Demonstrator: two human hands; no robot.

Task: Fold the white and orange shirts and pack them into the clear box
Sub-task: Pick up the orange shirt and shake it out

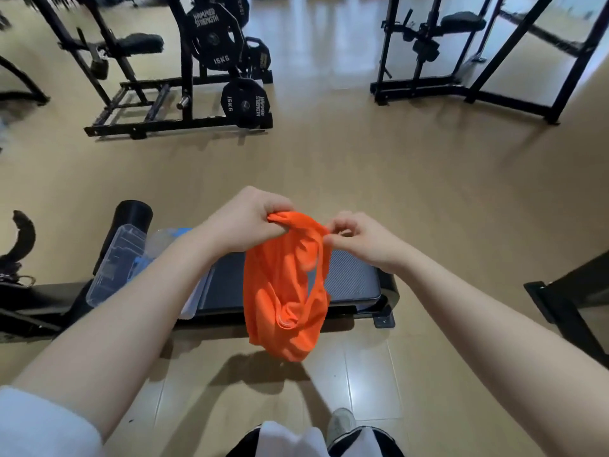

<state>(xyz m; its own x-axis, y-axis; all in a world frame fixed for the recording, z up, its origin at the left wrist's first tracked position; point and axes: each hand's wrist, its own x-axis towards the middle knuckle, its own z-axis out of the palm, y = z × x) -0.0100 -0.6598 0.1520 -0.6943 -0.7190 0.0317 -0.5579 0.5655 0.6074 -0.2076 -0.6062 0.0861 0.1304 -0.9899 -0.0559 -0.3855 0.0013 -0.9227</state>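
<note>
The orange shirt (286,291) hangs bunched in the air above a dark padded bench (352,278). My left hand (247,219) grips its top edge in a fist. To the right, my right hand (356,235) pinches another part of the top edge between thumb and fingers. The clear box (115,258) lies on the left part of the bench, partly hidden behind my left forearm, with something blue and white inside or beside it. A white fabric edge shows on the bench under my left forearm; whether it is the white shirt I cannot tell.
Black weight machines with plates (211,34) stand on the tan floor at the back left, and a black rack frame (461,90) at the back right. A black roller pad (133,216) sits behind the box. My shoe (342,423) is at the bottom.
</note>
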